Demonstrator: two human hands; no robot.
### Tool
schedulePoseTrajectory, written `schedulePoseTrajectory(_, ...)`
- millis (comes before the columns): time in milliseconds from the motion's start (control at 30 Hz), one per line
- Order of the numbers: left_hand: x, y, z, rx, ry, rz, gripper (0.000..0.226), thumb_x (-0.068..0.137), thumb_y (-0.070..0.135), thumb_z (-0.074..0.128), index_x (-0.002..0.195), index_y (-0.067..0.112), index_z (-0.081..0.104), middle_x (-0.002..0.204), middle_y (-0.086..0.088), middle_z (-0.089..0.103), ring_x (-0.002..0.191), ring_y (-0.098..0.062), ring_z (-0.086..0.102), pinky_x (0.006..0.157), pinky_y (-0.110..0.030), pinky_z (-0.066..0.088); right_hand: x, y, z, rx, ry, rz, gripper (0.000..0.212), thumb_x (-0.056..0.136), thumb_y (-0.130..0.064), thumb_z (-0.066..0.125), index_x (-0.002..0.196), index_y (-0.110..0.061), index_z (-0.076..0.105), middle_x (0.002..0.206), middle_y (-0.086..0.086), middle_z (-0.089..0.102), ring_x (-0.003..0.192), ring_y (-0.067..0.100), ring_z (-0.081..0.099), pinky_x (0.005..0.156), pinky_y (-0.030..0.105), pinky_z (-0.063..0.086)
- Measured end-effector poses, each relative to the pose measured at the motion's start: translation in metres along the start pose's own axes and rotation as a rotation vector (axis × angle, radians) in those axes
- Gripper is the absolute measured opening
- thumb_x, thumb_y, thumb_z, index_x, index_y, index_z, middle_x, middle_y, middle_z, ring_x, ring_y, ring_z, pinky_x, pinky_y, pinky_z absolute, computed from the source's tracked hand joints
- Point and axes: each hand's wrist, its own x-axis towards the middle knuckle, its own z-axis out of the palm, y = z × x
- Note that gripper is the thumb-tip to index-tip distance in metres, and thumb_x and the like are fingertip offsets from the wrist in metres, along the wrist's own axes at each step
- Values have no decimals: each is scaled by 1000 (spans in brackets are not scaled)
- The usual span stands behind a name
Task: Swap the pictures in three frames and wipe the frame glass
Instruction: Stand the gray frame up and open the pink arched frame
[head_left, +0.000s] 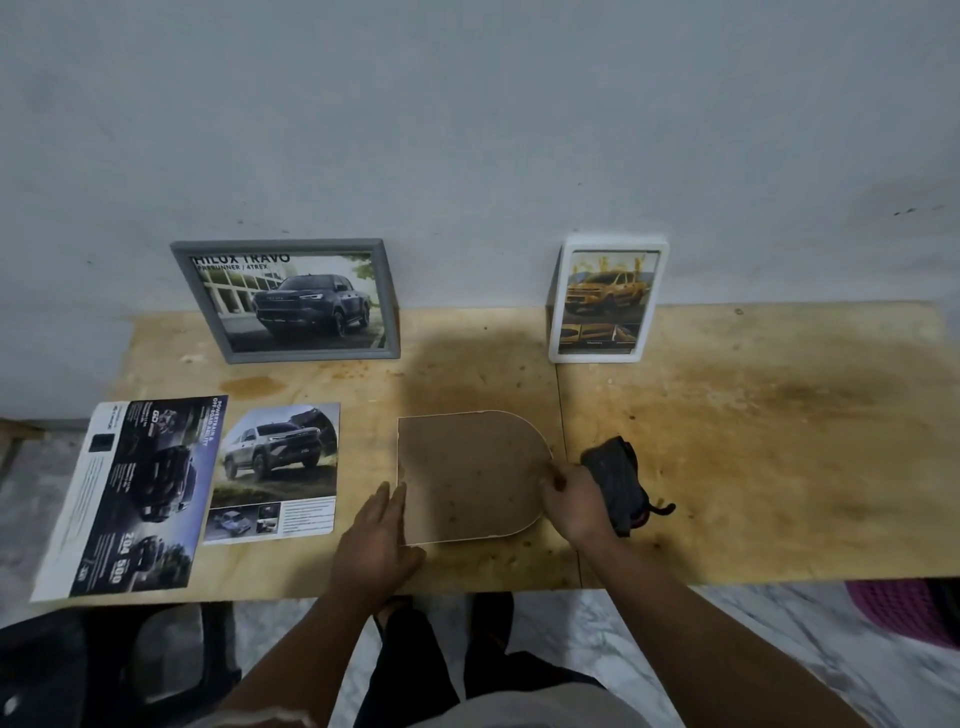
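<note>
Two-panel table: pale plywood tabletop (779, 441), stained brown, a seam running from 12 to 6 o'clock just right of centre; its far edge meets the grey wall (467, 130), its near edge runs under both forearms.
Grey frame: rectangular grey frame (285, 300) at 11 o'clock, leaning on the wall, holding a dark pickup picture headed "HILUX TRAVO".
Dark brochure: long dark-blue truck brochure sheet (132, 499) at 9 o'clock, flat, its near-left corner at the table edge.
Arched board: brown arch-shaped backing board (467, 475) at centre, flat on the table, straight edge toward 9 o'clock, rounded end toward 3 o'clock.
Silver-truck print: loose print of a silver pickup (278, 473) between the brochure and the board, just beside the board's straight edge but apart from it.
White frame: white upright frame with rounded corners (605, 300) at 1 o'clock, leaning on the wall, holding an orange pickup picture.
Left hand: left hand (376, 540) at 7 o'clock, fingers straight and together, their tips touching the board's straight edge.
Right hand: right hand (571, 496) at 4 o'clock, thumb and fingers pinching the board's rounded end; the board's near corner is hidden by it.
Cloth: crumpled black cloth (621, 480) just right of the right hand; whether they touch I cannot tell.
Open room: bare tabletop from 2 to 4 o'clock, right of the cloth, and between the two leaning frames.
Floor: marbled floor (779, 649) beyond the near edge.
</note>
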Motion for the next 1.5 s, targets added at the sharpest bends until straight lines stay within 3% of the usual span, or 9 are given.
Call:
schedulePoseTrajectory(133,10,-2,0,11,-19,22,102,87,42,74,165,29,9,172,-2,17,158,-25,18,122,-44,32,-6,-14,0,55,75,5,20,95,-25,55,106,-19,71,82,6,71,67,25,66,55,27,46)
schedulePoseTrajectory(233,13,-3,0,-16,-18,35,99,88,37,75,164,27,12,171,-1,20,156,-26,24,124,-45,30,-1,-19,1,162,110,72,20,94,-19,62,110,-15,72,88,3,74,75,19,69,59,28,50)
schedulePoseTrajectory(433,15,-5,-5,-116,-18,-10,103,82,40,77,163,29,14,167,3,30,146,-28,42,117,-49,40,12,-21,10,203,185,227,16,83,-25,78,95,-16,74,88,0,73,84,19,68,75,37,60)
schedulePoseTrajectory(633,8,-7,-6,-60,-65,-58,107,83,53,75,163,33,7,170,-4,24,146,-35,43,116,-50,42,12,-15,10,172,198,284,19,81,-25,84,83,-10,74,81,1,71,77,17,66,63,26,48)
schedulePoseTrajectory(900,2,-8,-7,-39,-65,-13,103,83,59,72,161,34,10,168,-6,30,143,-32,47,116,-48,42,10,-10,3,205,173,289,18,78,-22,88,79,-11,74,81,3,73,79,20,67,71,31,54)
schedulePoseTrajectory(1100,0,-3,-12,-24,-63,-30,102,80,58,74,160,35,14,166,-6,33,138,-31,54,106,-44,50,9,-7,-3,236,104,259,11,87,-14,80,85,-3,78,84,5,73,81,20,66,71,29,48)
schedulePoseTrajectory(1233,1,-3,-15,-5,-64,-25,100,78,59,72,159,35,18,164,-6,38,137,-28,55,104,-43,52,6,-9,-5,295,22,315,21,94,-16,73,92,5,72,71,12,62,59,21,52,55,32,43)
schedulePoseTrajectory(1400,2,-2,-16,17,-63,-22,101,77,58,73,159,35,18,163,-7,40,132,-28,60,102,-43,53,2,-15,-13,398,-46,381,18,100,-21,64,95,-4,67,73,10,49,64,21,40,53,33,34)
schedulePoseTrajectory(1500,4,-2,-15,29,-69,-25,94,76,59,74,152,35,23,155,-5,50,120,-27,67,96,-42,57,-2,-12,-20,452,-64,375,17,102,-24,61,100,-9,67,75,9,52,69,22,43,51,31,35)
